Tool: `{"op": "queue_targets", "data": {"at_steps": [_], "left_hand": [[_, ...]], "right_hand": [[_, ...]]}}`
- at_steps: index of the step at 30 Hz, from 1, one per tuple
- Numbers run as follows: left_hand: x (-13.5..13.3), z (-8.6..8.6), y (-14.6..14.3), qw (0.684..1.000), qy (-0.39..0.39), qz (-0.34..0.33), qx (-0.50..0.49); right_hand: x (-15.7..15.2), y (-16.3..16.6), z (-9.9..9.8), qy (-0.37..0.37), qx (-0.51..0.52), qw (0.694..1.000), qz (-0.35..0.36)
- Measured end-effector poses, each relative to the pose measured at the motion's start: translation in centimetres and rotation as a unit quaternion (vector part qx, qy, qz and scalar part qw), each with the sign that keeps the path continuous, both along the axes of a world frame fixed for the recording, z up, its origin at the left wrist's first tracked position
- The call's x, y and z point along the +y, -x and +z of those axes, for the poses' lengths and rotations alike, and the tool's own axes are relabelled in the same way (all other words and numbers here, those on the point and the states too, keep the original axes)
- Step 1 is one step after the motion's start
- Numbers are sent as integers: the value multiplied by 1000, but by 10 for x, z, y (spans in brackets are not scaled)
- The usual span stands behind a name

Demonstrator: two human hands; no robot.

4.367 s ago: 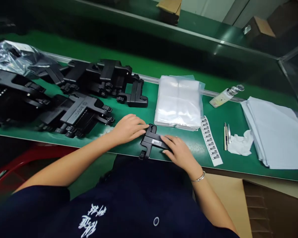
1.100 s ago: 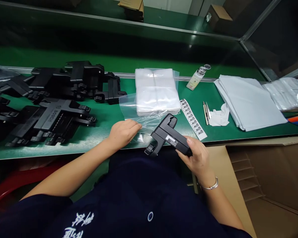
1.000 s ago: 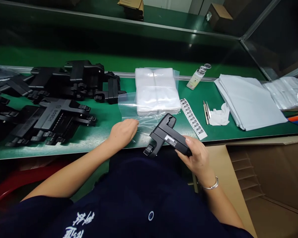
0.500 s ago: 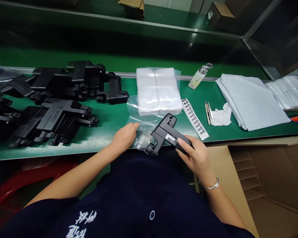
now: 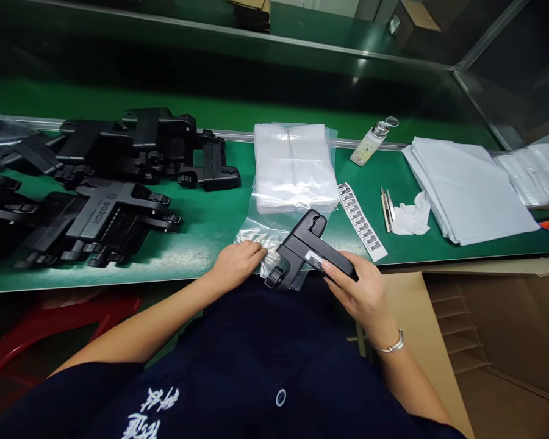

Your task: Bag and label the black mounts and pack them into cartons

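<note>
My right hand (image 5: 363,292) is closed round one end of a black T-shaped plastic bracket (image 5: 297,244) with a small white label on it. The bracket is held tilted over the front edge of the green table (image 5: 201,244). My left hand (image 5: 240,262) is closed on the near left part of a clear plastic bag (image 5: 256,228). That bag lies partly under the bracket and reaches back to a stack of clear bags (image 5: 295,164). A strip of labels (image 5: 360,222) lies right of the stack.
Several black brackets (image 5: 105,210) are piled at the left. To the right are a pump bottle (image 5: 370,143), thin tools (image 5: 387,210), a crumpled tissue (image 5: 412,216) and folded grey-white sheets (image 5: 471,189). An open carton (image 5: 498,329) stands below right, a red stool (image 5: 68,329) below left.
My left hand has moved slightly right, and the clear bag is bunched and drawn toward the bracket, its near edge now showing beneath it. The right hand keeps the bracket nearly still.
</note>
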State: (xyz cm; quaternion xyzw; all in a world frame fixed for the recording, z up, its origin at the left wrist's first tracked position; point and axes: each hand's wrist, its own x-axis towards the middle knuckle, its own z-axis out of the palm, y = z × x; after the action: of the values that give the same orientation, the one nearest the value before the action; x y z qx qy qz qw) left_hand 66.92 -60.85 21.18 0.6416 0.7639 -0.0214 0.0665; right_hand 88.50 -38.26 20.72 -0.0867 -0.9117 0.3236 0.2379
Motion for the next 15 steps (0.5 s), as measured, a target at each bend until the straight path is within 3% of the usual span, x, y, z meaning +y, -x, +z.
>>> {"op": "queue_targets", "data": {"at_steps": [2, 4, 8, 12, 15], "left_hand": [[2, 0, -1, 1000, 21, 9, -9], [4, 0, -2, 998, 46, 29, -15], [17, 2, -5, 992, 80, 81, -60], [33, 2, -12, 984, 108, 105, -92], [40, 1, -16, 982, 124, 111, -86]], "right_hand": [[1, 1, 2, 51, -8, 999, -12], [2, 2, 4, 158, -28, 986, -36], [6, 5, 8, 391, -79, 914, -70], [9, 7, 9, 494, -109, 859, -81], [9, 8, 8, 527, -117, 838, -82]]}}
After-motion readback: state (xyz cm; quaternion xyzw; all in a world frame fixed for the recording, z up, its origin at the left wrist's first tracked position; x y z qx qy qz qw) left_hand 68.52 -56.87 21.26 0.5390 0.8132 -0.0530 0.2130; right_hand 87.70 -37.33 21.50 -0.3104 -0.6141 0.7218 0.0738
